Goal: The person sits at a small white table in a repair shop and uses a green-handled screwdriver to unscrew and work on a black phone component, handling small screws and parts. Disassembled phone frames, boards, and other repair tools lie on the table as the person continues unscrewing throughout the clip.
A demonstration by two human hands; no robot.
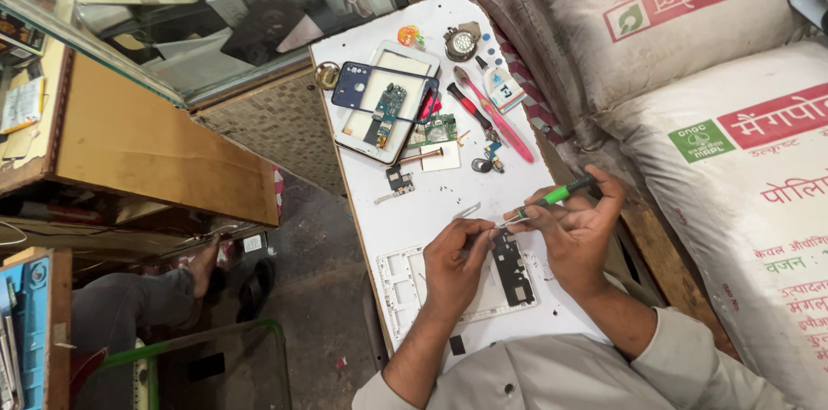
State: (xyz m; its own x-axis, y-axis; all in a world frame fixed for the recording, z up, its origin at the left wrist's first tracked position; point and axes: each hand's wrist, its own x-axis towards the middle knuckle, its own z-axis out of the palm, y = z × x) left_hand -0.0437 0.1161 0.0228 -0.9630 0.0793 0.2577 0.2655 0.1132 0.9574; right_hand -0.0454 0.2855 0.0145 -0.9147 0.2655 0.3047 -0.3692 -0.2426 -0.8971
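Observation:
A white phone frame (398, 287) with a black inner plate (514, 270) lies on the white worktable (431, 203) in front of me. My left hand (455, 265) rests on the frame, fingers pressed down near the plate. My right hand (576, 229) grips a green-handled screwdriver (552, 198) whose tip points at the top of the black plate. Farther up the table lie a blue phone back cover (351, 85), a green circuit board (388, 106) and a white phone shell (366, 121).
A red-handled tool (470, 106), a pink-handled tool (504, 125), small parts and screws lie scattered at the table's far end. Large printed sacks (733, 117) are stacked on the right. A wooden counter with a glass top (164, 143) stands to the left; a person's leg (129, 306) shows below.

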